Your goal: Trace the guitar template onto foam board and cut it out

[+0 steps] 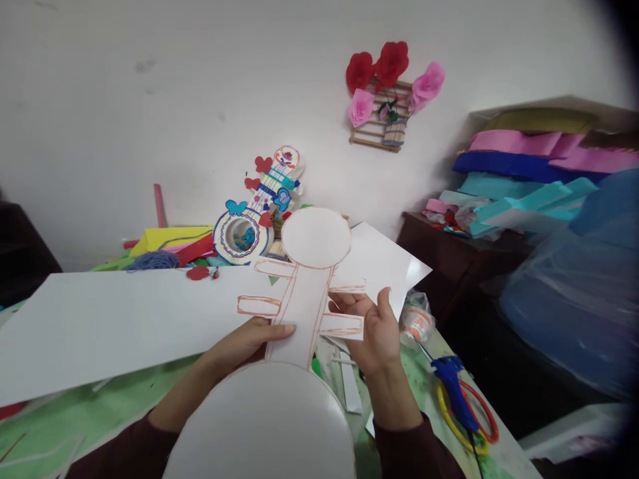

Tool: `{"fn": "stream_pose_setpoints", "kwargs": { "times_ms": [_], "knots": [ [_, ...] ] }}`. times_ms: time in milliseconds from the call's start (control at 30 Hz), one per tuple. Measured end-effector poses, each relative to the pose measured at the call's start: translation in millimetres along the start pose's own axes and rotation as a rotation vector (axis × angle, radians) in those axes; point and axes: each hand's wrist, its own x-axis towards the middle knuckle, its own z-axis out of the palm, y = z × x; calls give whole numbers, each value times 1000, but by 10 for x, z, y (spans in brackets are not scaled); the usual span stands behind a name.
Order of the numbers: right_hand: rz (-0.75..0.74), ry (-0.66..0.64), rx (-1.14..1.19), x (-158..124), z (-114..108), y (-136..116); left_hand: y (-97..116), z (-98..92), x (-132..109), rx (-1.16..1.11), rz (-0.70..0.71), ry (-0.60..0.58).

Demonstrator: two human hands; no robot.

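"Where is the white cutout (305,299)?"

"Held up in front of the person, over the green surface (120,412): round head on top, wide round base nearest us, strips jutting from both sides of the neck."

"And the hands?"

"The left hand (257,338) grips the neck, thumb across its front. The right hand (382,336) is spread, thumb raised, fingers partly behind the strips; I can't tell whether they touch."

"What's around it?"

"A big white board (124,326) at left, a decorated guitar (267,193) by the wall, and a blue glue gun (454,386) at right."
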Motion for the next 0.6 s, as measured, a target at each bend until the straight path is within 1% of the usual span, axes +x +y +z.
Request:
{"fn": "stream_pose_setpoints", "kwargs": {
  "times_ms": [100, 300, 433, 600],
  "knots": [
    [-22, -35, 19, -34, 42, 13, -24, 9, 40, -17, 3, -30],
    [23, -125, 88, -53, 107, 3, -92, -16, 131, -44, 21, -14],
    [16, -94, 82, -62, 110, -6, -147, -46, 178, -42, 14, -13],
    [2, -78, 61, -64, 66, -9, -154, -78, 177, 22, 9, 7]
  ]
}}
